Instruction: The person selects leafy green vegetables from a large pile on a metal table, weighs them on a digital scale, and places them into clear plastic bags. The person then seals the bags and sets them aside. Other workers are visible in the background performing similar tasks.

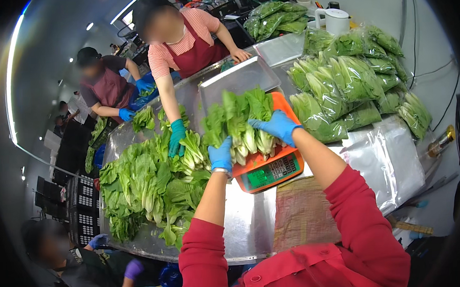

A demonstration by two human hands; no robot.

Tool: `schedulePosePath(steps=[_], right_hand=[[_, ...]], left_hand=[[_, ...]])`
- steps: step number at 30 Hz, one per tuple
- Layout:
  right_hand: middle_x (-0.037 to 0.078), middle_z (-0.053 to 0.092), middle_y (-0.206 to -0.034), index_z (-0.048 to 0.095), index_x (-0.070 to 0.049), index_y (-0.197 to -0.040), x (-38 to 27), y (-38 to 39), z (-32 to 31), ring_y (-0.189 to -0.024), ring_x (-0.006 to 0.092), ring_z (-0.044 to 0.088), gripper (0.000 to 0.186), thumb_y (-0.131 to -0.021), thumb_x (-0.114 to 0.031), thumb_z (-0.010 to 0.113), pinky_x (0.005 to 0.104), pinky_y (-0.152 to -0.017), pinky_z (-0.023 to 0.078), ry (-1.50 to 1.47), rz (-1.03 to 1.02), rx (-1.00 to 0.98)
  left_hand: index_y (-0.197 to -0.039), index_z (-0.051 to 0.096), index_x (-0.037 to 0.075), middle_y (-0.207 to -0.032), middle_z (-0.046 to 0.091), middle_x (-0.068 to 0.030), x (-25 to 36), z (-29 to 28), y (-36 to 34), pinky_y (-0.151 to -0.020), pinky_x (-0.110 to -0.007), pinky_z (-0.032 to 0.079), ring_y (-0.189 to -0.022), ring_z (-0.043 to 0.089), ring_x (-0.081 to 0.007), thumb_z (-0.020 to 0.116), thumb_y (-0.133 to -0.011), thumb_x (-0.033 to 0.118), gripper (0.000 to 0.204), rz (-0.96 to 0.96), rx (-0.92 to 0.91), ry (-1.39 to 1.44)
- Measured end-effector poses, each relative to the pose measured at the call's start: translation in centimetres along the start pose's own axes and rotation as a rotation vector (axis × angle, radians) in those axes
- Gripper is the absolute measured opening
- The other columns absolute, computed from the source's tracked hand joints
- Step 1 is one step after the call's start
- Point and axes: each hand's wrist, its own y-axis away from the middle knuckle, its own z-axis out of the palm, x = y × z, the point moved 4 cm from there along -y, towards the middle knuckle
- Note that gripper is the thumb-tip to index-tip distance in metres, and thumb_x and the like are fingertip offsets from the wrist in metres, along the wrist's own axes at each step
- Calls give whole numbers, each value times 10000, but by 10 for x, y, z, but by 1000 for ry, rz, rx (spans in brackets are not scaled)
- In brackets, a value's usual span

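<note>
Both my hands wear blue gloves and clasp a bunch of leafy greens [236, 120] from its two sides, over an orange digital scale [294, 167]. On the left side of the stems, my left hand [221, 154] is closed round the edge of the bunch. My right hand [279, 127] grips the right side, thumb and fingers against the pale stems. Most of the weighing surface is hidden under the greens; whether they rest on it I cannot tell. The lit green display [261, 177] faces me. Left of the scale lies a large heap of loose greens [144, 178].
Clear bags of greens [340, 87] are stacked at the right. Empty plastic bags [379, 162] lie below them, beside a woven mat [302, 212]. A metal tray [240, 84] stands behind the scale. Across the metal table, a co-worker's green-gloved hand [177, 138] touches the heap.
</note>
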Motion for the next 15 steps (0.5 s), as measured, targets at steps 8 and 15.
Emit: schedulePosePath(steps=[8, 15], right_hand=[[339, 163, -1481, 123, 139, -1418, -1, 3, -10, -1402, 404, 184, 1267, -666, -721, 671, 410, -1121, 252, -110, -318, 429], [222, 49, -1542, 21, 16, -1474, -17, -12, 53, -1410, 452, 76, 1250, -671, -677, 682, 718, -1024, 164, 477, -94, 462]], left_hand=[[-1252, 387, -93, -1215, 550, -176, 41, 13, 37, -933, -356, 432, -1045, 550, -248, 806, -716, 149, 722, 135, 88, -23], [-1239, 418, -61, -1161, 580, -171, 18, 2, 14, -859, -353, 486, -986, 590, -248, 802, -700, 95, 680, -63, 70, 193]])
